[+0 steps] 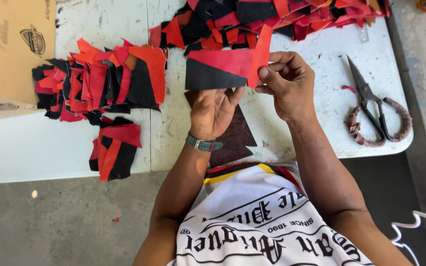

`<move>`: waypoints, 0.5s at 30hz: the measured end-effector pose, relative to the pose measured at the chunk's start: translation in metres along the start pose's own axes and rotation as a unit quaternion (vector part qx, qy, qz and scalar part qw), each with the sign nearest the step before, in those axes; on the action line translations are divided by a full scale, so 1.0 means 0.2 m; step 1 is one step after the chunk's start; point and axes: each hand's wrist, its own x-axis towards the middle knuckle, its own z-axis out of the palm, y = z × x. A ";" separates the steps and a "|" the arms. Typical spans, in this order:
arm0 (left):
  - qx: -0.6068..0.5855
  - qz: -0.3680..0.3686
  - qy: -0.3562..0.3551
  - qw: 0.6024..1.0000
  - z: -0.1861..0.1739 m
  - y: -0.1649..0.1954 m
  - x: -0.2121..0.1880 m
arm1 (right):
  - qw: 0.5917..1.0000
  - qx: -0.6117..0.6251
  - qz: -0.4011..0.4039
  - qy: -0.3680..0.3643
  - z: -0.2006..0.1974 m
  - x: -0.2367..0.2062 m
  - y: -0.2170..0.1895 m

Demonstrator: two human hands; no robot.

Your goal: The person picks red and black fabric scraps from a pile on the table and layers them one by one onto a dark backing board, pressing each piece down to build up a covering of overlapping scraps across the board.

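My left hand (214,111) holds up a joined piece of black and red material (218,69), palm toward me, with a grey watch at the wrist. My right hand (288,81) pinches a narrow orange-red strip (261,55) against the right edge of that piece. Beneath both hands a dark brown cut piece (236,135) lies flat on the white table (301,143).
A stack of red, orange and black pieces (102,81) lies at the left, a smaller stack (114,150) near the front edge, and a loose heap (272,17) at the back. Black scissors with wrapped handles (375,111) lie at the right. A cardboard box (11,54) stands at far left.
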 end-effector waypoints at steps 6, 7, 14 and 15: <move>0.255 0.042 0.102 0.961 0.00 -0.03 0.07 | 0.998 0.013 0.028 -0.059 -0.01 -0.05 0.03; 0.293 0.047 0.111 0.949 0.01 -0.03 0.07 | 0.995 0.017 0.056 -0.078 -0.01 -0.05 0.04; 0.118 -0.046 0.178 0.976 0.08 -0.01 0.04 | 0.973 0.109 0.106 -0.173 -0.08 -0.03 0.03; 0.094 -0.050 0.187 0.976 0.08 -0.02 0.03 | 0.964 0.152 0.112 -0.187 -0.08 -0.03 0.05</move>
